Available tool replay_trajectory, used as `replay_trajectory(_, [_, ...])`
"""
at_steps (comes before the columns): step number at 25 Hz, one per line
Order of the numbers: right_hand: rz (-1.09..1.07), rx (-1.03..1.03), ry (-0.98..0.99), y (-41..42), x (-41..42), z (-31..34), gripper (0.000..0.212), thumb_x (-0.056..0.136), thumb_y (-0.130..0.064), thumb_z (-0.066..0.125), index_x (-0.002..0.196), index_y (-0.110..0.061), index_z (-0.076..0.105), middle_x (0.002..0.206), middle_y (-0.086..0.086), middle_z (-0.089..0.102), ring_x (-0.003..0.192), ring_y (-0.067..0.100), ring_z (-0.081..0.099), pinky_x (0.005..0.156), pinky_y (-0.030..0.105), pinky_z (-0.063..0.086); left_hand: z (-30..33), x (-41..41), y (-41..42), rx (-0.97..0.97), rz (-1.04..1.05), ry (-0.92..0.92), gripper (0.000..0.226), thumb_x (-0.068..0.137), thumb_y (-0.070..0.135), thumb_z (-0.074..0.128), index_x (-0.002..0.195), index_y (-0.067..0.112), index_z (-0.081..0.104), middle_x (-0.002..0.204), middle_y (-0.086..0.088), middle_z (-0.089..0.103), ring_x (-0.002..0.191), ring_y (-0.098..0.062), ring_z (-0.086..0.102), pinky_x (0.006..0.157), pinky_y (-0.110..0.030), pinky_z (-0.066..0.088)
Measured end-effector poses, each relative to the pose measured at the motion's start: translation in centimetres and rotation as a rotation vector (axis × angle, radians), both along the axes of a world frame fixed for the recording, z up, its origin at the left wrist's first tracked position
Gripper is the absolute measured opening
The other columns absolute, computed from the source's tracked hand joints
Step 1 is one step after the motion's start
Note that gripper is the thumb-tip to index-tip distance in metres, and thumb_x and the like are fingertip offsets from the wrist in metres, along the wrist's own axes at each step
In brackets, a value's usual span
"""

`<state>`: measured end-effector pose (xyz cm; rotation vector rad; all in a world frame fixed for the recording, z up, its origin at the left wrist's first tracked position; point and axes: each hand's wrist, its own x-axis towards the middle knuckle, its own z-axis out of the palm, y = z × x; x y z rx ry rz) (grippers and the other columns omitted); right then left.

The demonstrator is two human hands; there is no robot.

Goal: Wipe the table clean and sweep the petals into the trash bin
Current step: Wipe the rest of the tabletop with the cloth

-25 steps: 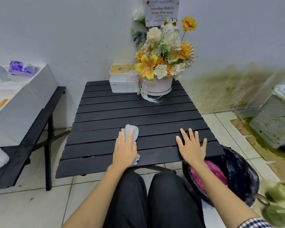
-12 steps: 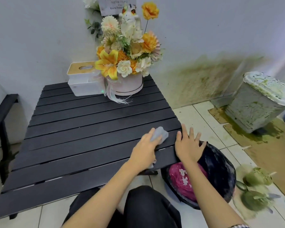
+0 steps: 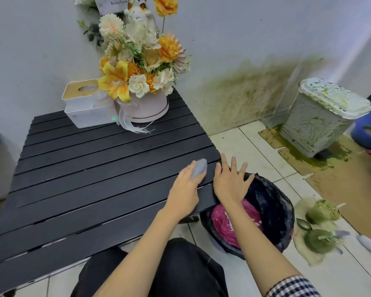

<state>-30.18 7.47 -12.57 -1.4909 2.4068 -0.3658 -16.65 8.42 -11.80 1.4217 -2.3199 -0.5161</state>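
Note:
A black slatted table [image 3: 90, 172] fills the left and middle of the view. My left hand [image 3: 185, 189] presses a grey cloth [image 3: 198, 171] onto the slats close to the table's right edge. Beside it, my right hand [image 3: 230, 183] lies flat with fingers spread at that edge, partly over the rim of a black-lined trash bin [image 3: 274, 206] on the floor. Pale petals [image 3: 228, 221] lie on a pink bag inside the bin. I see no petals on the table top.
A pink flower box with orange and white blooms [image 3: 144, 82] and a white tissue box [image 3: 84, 103] stand at the table's far edge. A stained white pedal bin [image 3: 321, 118] sits by the wall. Green-stained items [image 3: 321, 228] lie on the tiled floor.
My left hand slid the cloth rightward across the slats to the table's right edge. The view swung right, bringing the trash bin and stained bin into view. My right hand stayed at the edge.

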Motion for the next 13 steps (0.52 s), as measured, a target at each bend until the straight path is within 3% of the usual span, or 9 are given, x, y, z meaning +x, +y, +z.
replay_trajectory(3, [0.019, 0.021, 0.048, 0.0, 0.1, 0.3, 0.05, 0.1, -0.044, 0.009, 0.149, -0.036, 0.004, 0.161, -0.004, 0.0, 0.147, 0.033, -0.012, 0.114, 0.058, -0.009, 1.2, 2.4, 1.2, 0.037, 0.038, -0.107, 0.083, 0.076, -0.011, 0.058, 0.146, 0.024, 0.031, 0.161, -0.008, 0.008, 0.143, -0.028, 0.019, 0.107, -0.037, 0.036])
replay_trajectory(6, [0.046, 0.001, 0.063, -0.7, 1.4, 0.7, 0.05, 0.103, -0.031, 0.012, 0.151, -0.022, 0.004, 0.161, -0.001, -0.003, 0.146, 0.034, -0.013, 0.117, 0.052, -0.009, 1.5, 7.0, -0.7, 0.039, 0.329, -0.096, 0.079, 0.07, -0.008, 0.065, 0.141, 0.018, 0.04, 0.158, -0.008, 0.017, 0.134, -0.032, 0.028, 0.091, -0.04, 0.046])
replay_trajectory(9, [0.142, -0.074, 0.031, -2.3, 4.1, 0.5, 0.051, 0.103, -0.028, 0.015, 0.151, -0.013, 0.006, 0.161, 0.003, 0.001, 0.147, 0.033, -0.007, 0.12, 0.046, -0.004, 1.1, 10.4, -4.3, 0.014, 0.599, -0.018, 0.07, 0.063, -0.015, 0.062, 0.127, 0.009, 0.047, 0.141, -0.011, 0.037, 0.118, -0.033, 0.036, 0.068, -0.037, 0.04])
replay_trajectory(11, [0.169, -0.099, 0.032, -3.5, 4.9, 0.3, 0.054, 0.102, -0.035, 0.015, 0.151, -0.014, 0.007, 0.161, 0.003, 0.004, 0.147, 0.033, -0.005, 0.12, 0.046, -0.003, 0.5, 10.9, -7.4, 0.0, 0.678, -0.02, 0.067, 0.066, -0.015, 0.057, 0.128, 0.007, 0.046, 0.139, -0.015, 0.037, 0.121, -0.035, 0.034, 0.072, -0.04, 0.042])
replay_trajectory(13, [0.163, -0.097, 0.042, -4.7, 4.9, 0.1, 0.057, 0.101, -0.042, 0.016, 0.151, -0.016, 0.008, 0.161, 0.002, 0.006, 0.147, 0.034, -0.004, 0.119, 0.047, -0.002, 0.5, 11.1, -11.3, -0.002, 0.702, -0.056, 0.052, 0.074, -0.011, 0.053, 0.124, 0.001, 0.05, 0.139, -0.022, 0.037, 0.124, -0.039, 0.035, 0.088, -0.046, 0.043])
